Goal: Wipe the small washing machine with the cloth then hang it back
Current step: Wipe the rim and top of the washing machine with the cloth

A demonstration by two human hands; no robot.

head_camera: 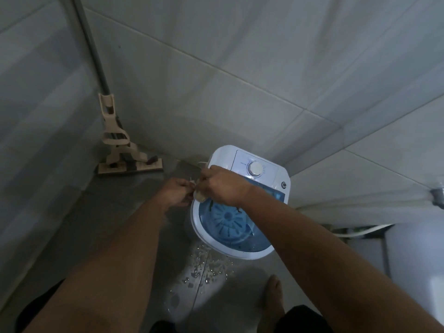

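Left hand [179,192] and right hand [221,186] grip the bunched cloth [200,196], its axis unclear, above the washing machine [240,203].

The grey tiled floor [115,227] carries everything here. A small washing machine [240,251], white with a blue see-through lid, stands on it close to the back wall, near where the walls meet. To its left, a beige flat mop [131,165] rests its head on the tiles in the corner, its handle leaning up along the wall. Water drops [206,263] are scattered over the tiles just in front of the machine. A bare foot [274,296] stands on the floor nearer the camera. At the right edge a pale hose [360,230] seems to lie along the base of the wall.
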